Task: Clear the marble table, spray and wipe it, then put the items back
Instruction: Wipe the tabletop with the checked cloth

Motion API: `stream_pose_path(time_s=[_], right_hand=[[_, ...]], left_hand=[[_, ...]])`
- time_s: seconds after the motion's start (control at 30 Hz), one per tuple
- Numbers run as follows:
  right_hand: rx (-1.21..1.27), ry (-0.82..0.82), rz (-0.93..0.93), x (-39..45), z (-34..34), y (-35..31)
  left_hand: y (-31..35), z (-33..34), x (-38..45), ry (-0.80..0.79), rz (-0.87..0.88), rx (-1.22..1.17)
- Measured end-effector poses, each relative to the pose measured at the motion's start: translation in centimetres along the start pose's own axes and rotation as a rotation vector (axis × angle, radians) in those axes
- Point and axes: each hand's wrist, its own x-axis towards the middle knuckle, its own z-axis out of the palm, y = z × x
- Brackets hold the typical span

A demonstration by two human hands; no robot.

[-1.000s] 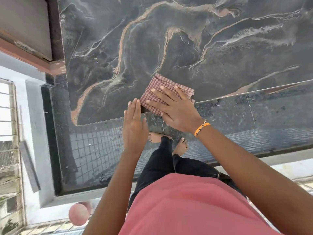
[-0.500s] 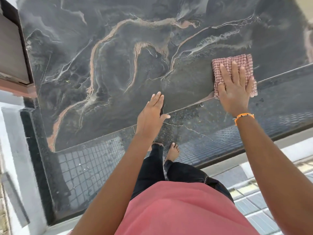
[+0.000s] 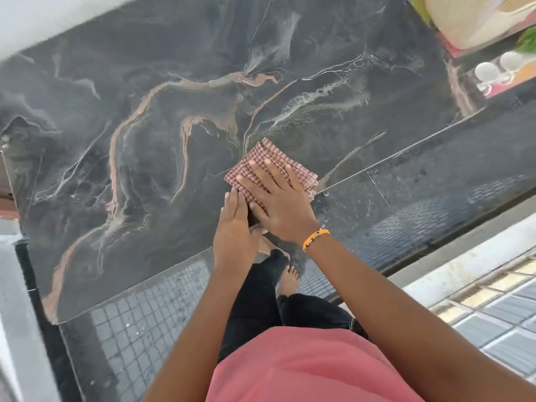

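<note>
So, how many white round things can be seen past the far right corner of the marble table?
2. The nearer white round thing and the farther white round thing sit side by side beyond the marble table, at the right picture edge. More may be cut off.

The marble table (image 3: 174, 117) is showing a dark grey, almost black top, with tan and white veins curling across it. Its surface is lying flat and bare over most of its width, its near edge running slantwise from lower left to upper right. A folded checked cloth (image 3: 262, 163), red and white in small squares, is lying flat on the top just inside that near edge, roughly midway along it. Several folded layers are showing at its right side. Part of the cloth is lying hidden under a flat hand.
</note>
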Motion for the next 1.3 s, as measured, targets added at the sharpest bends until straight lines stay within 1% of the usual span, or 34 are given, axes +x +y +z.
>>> stream_pose_path(time_s=[0.07, 0.17, 0.3, 0.43, 0.57, 0.8, 0.87, 0.93, 1.03, 1.1, 1.13, 1.23, 1.3], right_hand=[[0.004, 0.01, 0.021, 0.2, -0.3, 1.0], [-0.01, 0.05, 0.129, 0.0, -1.3, 5.0], [-0.037, 0.091, 0.297, -0.9, -3.1, 11.9], [-0.035, 0.113, 0.453, -1.4, -5.2, 19.6], [-0.03, 0.125, 0.583, -0.6, -7.0, 25.9], [0.014, 0.141, 0.683, 3.1, -10.0, 34.3], [0.015, 0.139, 0.704, 2.8, -10.4, 35.0], [0.017, 0.149, 0.742, 1.7, -10.1, 34.3], [0.046, 0.185, 0.836, -0.4, -9.2, 31.7], [0.073, 0.176, 0.845, -1.5, -8.5, 29.4], [0.079, 0.164, 0.813, -1.9, -8.0, 28.0], [0.071, 0.145, 0.626, -3.4, -6.6, 24.6], [0.056, 0.129, 0.503, -4.8, -6.4, 25.0]], left_hand=[[1.1, 0.3, 0.4, -0.002, 0.054, 0.017], [4.3, 1.0, 3.0, -0.055, 0.196, 0.054], [9.0, 2.4, 6.3, -0.16, 0.403, 0.16], [14.8, 4.2, 9.2, -0.237, 0.537, 0.215], [19.8, 5.7, 11.7, -0.288, 0.605, 0.234], [24.0, 7.2, 15.0, -0.376, 0.614, 0.296], [24.4, 7.3, 15.0, -0.361, 0.607, 0.311], [24.6, 7.2, 15.1, -0.338, 0.603, 0.33], [24.8, 6.9, 15.4, -0.298, 0.594, 0.315], [25.5, 6.6, 15.8, -0.254, 0.57, 0.259], [25.8, 6.6, 16.0, -0.223, 0.549, 0.227], [26.5, 6.6, 16.4, -0.123, 0.432, 0.124], [26.6, 6.6, 16.4, -0.09, 0.387, 0.093]])
